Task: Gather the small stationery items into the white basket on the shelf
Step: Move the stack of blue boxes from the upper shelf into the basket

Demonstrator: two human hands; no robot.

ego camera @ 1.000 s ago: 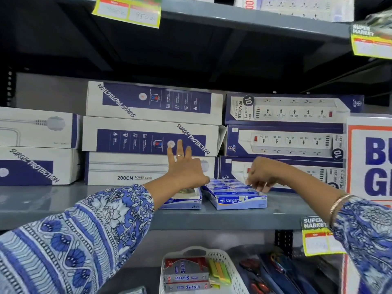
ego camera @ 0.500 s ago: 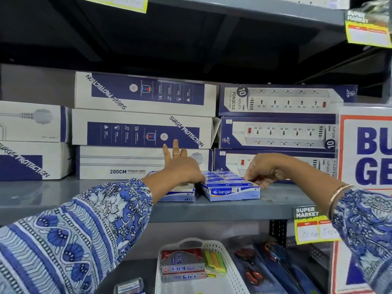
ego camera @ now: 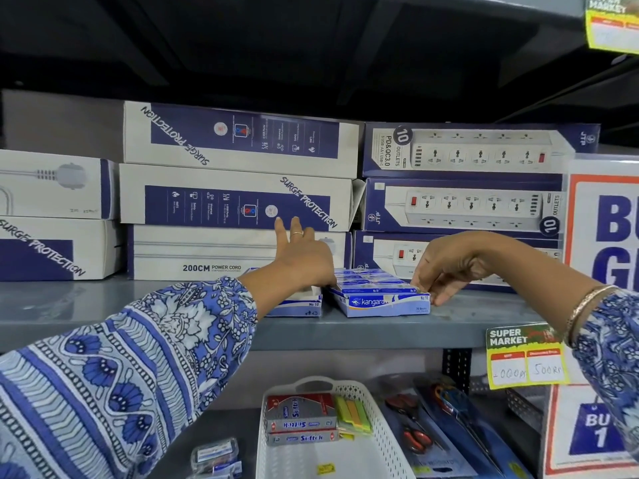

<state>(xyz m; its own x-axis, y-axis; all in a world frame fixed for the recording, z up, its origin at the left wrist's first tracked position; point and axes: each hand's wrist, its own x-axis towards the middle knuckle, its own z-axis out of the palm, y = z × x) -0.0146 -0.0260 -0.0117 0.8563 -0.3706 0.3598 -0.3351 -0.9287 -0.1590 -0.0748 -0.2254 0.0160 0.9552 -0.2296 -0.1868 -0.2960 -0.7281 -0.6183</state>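
A blue Kangaro staples pack (ego camera: 382, 300) lies on the grey middle shelf (ego camera: 103, 305). My right hand (ego camera: 449, 266) reaches over it, fingertips curled on its right front corner. At the pack's left end is my left hand (ego camera: 304, 259), two fingers raised and spread; its thumb side is hidden. Under that wrist lies a second blue-and-white box (ego camera: 297, 304). The white basket (ego camera: 387, 430) stands on the shelf below. It holds red-and-grey Softek boxes (ego camera: 301, 414), coloured sticky notes (ego camera: 352, 414) and a small yellow item (ego camera: 325, 468).
Stacked power-strip boxes (ego camera: 238, 202) fill the back of the middle shelf right behind my hands. Packed scissors (ego camera: 415, 433) lie to the right of the basket, and a small clear case (ego camera: 216, 452) to its left. A price tag (ego camera: 525, 357) hangs on the shelf edge, with a poster (ego camera: 608, 236) at the right.
My left hand has sunk from the stacked boxes toward the staples pack's left end. My right hand has settled onto the pack's right corner. The view has tilted downward.
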